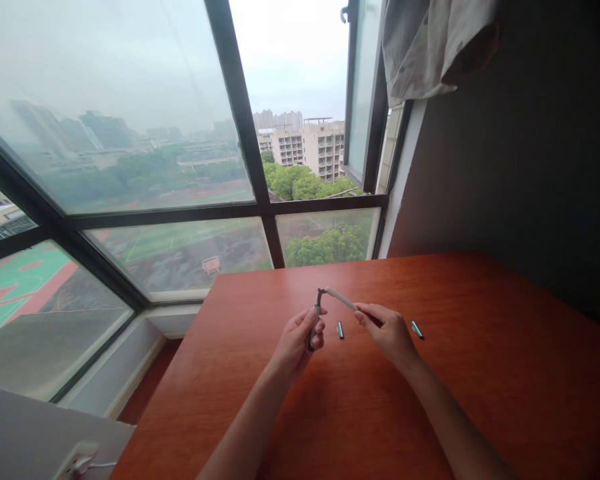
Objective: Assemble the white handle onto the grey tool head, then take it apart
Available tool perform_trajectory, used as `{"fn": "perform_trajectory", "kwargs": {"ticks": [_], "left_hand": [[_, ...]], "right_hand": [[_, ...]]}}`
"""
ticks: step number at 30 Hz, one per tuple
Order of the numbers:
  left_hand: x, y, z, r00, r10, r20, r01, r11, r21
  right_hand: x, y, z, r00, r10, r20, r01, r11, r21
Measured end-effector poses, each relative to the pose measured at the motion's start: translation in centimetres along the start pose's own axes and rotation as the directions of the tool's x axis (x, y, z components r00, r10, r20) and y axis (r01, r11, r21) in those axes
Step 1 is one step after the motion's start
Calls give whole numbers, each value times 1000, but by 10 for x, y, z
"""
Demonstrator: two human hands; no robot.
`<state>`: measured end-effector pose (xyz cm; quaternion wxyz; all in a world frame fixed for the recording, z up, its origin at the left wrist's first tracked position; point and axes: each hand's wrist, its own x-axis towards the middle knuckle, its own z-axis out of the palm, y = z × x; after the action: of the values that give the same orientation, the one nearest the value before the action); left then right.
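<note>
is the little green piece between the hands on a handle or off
Off: the green piece lies by itself on the table, apart from the handles in the left hand and right hand.

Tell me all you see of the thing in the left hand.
The slim handle has a greyish grip, a shiny metal-looking neck and a dark lower end. Nearly upright above the table, it is gripped by the left hand. A pale stick ends near its top; contact is unclear.
</note>
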<state>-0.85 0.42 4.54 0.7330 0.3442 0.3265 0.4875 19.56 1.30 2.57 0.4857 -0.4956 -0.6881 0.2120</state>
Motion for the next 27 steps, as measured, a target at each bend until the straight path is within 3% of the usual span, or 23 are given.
{"fn": "perform_trajectory", "kwargs": {"ticks": [9,15,20,27], "left_hand": [[6,-5,-5,988,131,-78,-107,959,262],[5,1,-8,948,270,-166,-182,891,415],[4,4,-8,933,313,-178,-202,865,459],[5,3,-9,938,313,-150,-209,855,475]], "right_hand": [[2,1,-4,998,59,24,-60,996,66],[2,-5,-8,998,-18,65,17,1000,20],[2,-8,-12,992,-56,112,51,998,45],[2,-5,-10,998,-33,52,33,999,1]]}}
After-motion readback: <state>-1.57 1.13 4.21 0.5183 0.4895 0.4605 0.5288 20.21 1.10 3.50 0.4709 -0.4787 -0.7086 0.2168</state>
